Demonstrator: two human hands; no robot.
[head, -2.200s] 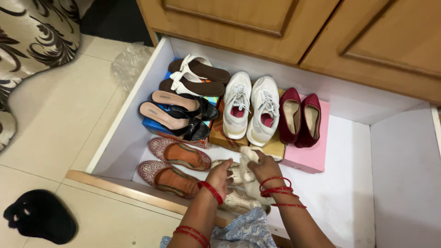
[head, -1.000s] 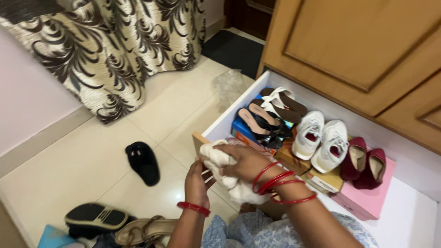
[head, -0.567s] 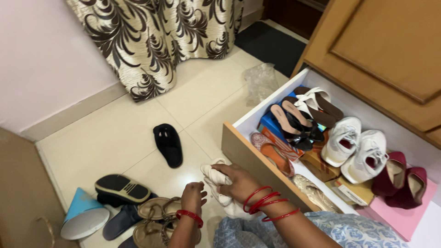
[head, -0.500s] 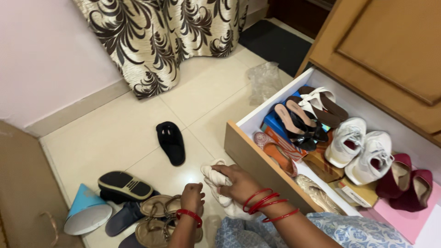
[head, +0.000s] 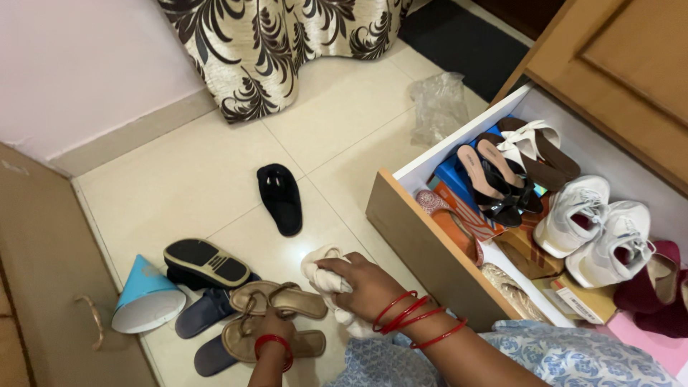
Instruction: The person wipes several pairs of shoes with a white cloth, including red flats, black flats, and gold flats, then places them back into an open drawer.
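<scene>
Since half a second earlier, your left hand [head: 271, 331] dropped onto the tan sandals [head: 276, 319] on the floor, fingers curled on a strap. Your right hand [head: 365, 287] gripped the bunched white cloth [head: 320, 269], fingers closed, beside the open drawer [head: 423, 244].

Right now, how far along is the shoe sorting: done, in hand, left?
Done: white sneakers and black heeled sandals sit paired in the drawer. In hand: right hand grips a white cloth; left hand is on the tan sandals. Left: black slipper and dark shoes on the floor.
</scene>
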